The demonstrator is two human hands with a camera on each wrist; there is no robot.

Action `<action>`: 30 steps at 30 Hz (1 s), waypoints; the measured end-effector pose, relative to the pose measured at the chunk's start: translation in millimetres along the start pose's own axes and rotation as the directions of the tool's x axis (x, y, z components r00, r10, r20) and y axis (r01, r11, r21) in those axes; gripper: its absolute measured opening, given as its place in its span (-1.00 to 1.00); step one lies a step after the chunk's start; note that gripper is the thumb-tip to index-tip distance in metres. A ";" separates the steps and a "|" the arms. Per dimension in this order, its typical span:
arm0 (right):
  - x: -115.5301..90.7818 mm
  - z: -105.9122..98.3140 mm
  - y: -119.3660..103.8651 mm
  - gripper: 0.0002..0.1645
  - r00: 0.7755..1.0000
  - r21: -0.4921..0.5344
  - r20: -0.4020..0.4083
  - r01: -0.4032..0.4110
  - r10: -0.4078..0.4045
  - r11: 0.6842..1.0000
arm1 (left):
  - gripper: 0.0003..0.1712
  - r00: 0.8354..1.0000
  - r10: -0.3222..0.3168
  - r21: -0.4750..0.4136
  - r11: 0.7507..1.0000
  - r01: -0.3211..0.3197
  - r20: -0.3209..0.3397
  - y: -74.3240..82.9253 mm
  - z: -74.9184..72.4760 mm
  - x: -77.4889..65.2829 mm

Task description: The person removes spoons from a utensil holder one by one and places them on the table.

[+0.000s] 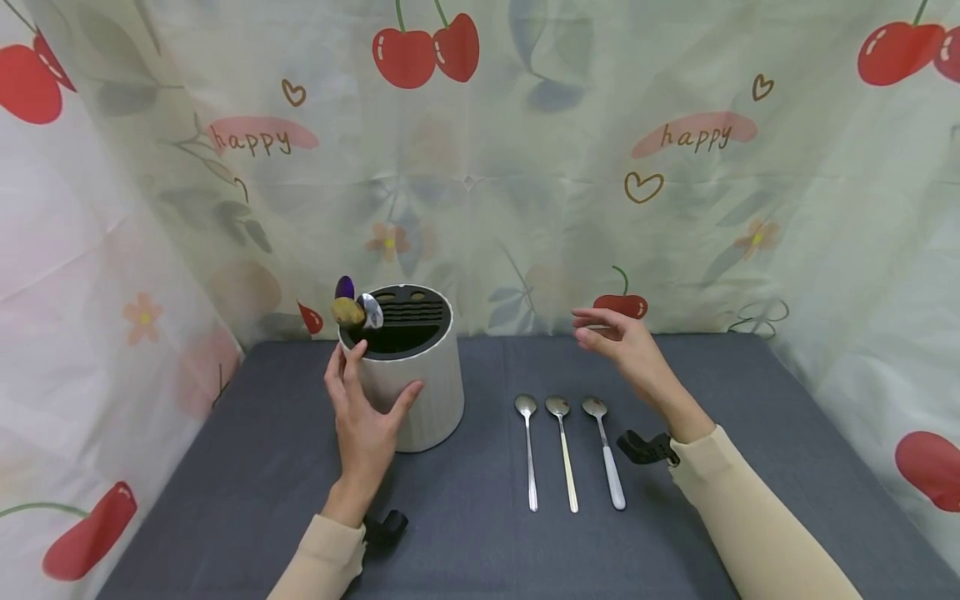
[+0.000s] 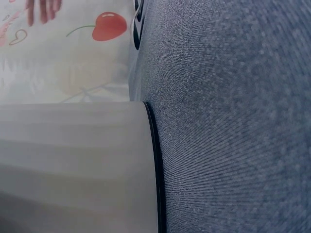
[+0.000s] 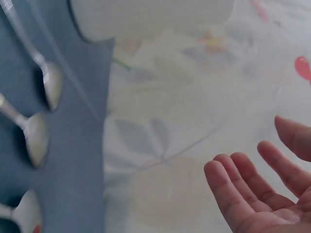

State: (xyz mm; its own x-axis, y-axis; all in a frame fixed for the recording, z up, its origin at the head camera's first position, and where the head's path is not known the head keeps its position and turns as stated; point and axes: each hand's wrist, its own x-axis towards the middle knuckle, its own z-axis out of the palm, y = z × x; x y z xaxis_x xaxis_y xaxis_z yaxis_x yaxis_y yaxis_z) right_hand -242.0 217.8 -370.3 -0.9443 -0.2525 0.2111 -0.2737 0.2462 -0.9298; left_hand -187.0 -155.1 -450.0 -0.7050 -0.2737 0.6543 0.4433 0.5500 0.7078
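Observation:
A white ribbed utensil holder [image 1: 431, 392] with a black slotted top stands left of centre. Spoon-like heads, one gold [image 1: 348, 312], one silver [image 1: 372, 310] and one purple [image 1: 344, 287], stick up at its left rim. My left hand [image 1: 366, 425] rests against the holder's near left side, thumb and fingers spread, one fingertip at the rim. In the left wrist view the holder's wall [image 2: 77, 165] fills the lower left. My right hand [image 1: 618, 342] hovers empty beyond the spoons, fingers loosely extended; its palm and fingers [image 3: 226, 187] show in the right wrist view.
Three spoons lie in a row on the dark grey cloth: a silver one [image 1: 529, 454], one with a cream handle [image 1: 566, 458] and one with a thick white handle [image 1: 611, 467]. A cherry-printed curtain [image 1: 468, 208] hangs behind the table and along both sides.

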 end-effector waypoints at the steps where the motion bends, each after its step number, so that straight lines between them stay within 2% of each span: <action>1: 1.5 1.8 -3.8 -0.38 1.000 0.021 0.007 0.008 -0.008 1.000 | 0.16 1.000 -0.001 0.001 1.000 0.001 -0.001 -0.1 0.0 0.0; 17: 19.5 40.6 -52.9 -0.36 0.995 0.140 0.051 0.083 -0.090 0.987 | 0.14 1.000 0.000 0.004 1.000 0.000 -0.005 0.1 0.5 -0.2; 30: 34.6 77.4 -79.3 -0.35 0.963 0.145 0.158 0.194 -0.216 0.970 | 0.15 1.000 0.004 0.001 1.000 -0.004 0.000 0.7 0.0 0.0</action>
State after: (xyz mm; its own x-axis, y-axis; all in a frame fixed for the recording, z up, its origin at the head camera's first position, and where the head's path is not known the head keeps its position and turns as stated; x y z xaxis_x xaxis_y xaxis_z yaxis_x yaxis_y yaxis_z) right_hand -238.8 117.2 -312.7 -0.8217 -0.4448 0.3564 -0.4221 0.0548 -0.9049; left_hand -186.7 -154.7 -449.5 -0.7032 -0.2711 0.6573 0.4461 0.5517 0.7048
